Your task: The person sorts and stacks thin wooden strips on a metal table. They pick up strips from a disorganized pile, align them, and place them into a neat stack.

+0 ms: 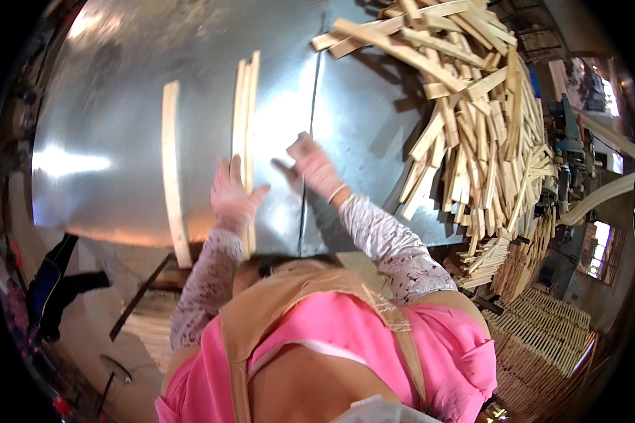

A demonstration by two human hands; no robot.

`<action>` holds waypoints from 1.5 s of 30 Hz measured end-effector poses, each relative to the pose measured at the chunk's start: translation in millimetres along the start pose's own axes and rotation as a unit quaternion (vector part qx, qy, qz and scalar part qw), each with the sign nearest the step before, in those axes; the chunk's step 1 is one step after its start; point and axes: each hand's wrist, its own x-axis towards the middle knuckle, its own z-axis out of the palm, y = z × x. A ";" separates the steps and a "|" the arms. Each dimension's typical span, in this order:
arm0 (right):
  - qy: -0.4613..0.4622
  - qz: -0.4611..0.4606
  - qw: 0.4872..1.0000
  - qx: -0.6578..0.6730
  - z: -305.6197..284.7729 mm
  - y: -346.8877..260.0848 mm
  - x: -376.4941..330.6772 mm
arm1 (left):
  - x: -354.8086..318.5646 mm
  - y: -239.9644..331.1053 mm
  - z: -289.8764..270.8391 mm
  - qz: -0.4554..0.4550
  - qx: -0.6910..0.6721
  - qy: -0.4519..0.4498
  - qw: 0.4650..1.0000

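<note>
My left hand (234,197), in a pale pink glove, lies over a pair of long narrow wood strips (243,113) side by side on the metal tabletop (120,141). Its fingers are stretched out and the thumb is spread to the right, so it is open. To its left lies a single wood strip (170,155), apart from the pair. My right hand (317,168), gloved the same way, is over the table near the dark seam. Its fingers are curled closed and their tips look dark; whether they hold anything cannot be made out.
A large loose heap of short wood sticks (483,127) covers the table's right side. Neat stacks of sticks (543,324) stand below at the right. A dark garment (49,289) is at the lower left. Machinery (568,148) stands beyond the heap.
</note>
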 end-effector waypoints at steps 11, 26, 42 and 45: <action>0.459 0.136 0.594 0.647 -149.5 200.2 254.6 | 4.1 4.4 35.8 0.036 0.008 0.085 0.996; 0.005 0.274 0.924 0.265 -10.9 52.5 -60.5 | 11.4 18.3 2.9 0.033 -0.062 0.016 0.997; -0.151 0.121 0.981 0.008 78.1 -103.5 -73.3 | 0.5 -34.1 -34.8 -0.112 -0.001 -0.099 0.989; -0.122 0.084 0.988 0.037 87.9 -123.6 -69.0 | 2.0 -29.0 -43.9 -0.120 0.040 -0.124 0.984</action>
